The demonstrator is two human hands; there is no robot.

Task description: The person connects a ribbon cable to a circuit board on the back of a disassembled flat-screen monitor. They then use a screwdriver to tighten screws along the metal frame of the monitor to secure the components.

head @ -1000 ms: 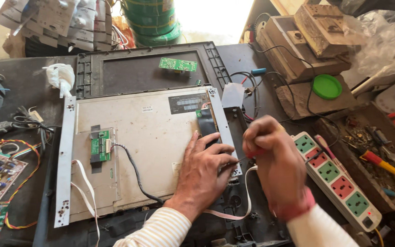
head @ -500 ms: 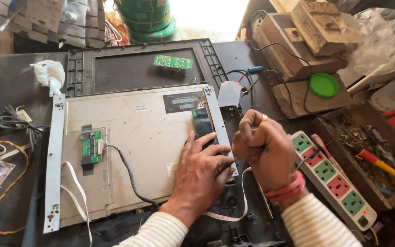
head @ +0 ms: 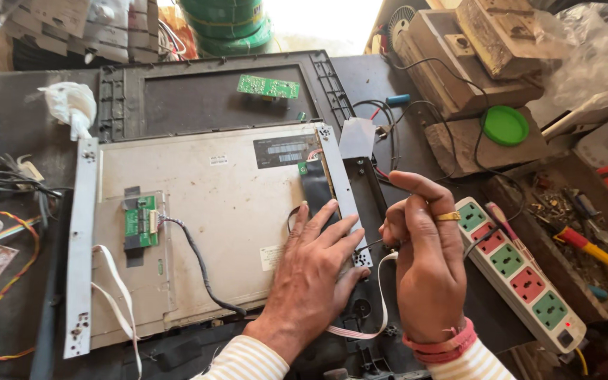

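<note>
The left hand point(head: 316, 264) lies flat, fingers spread, pressing the lower right edge of the metal panel point(head: 212, 211) at frame centre; its grip holds nothing. Just right of it, the right hand point(head: 427, 260) is closed, pinching a thin black wire point(head: 367, 245) whose tip meets the panel's corner beside the left fingertips.

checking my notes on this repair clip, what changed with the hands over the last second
The right hand opened from a closed fist beside the panel's right edge: its fingers now stretch out, pinching a thin dark wire at the panel corner. It sits slightly lower and further right. The left hand stayed flat on the panel near the black ribbon. The power strip and green board kept their places.
</note>
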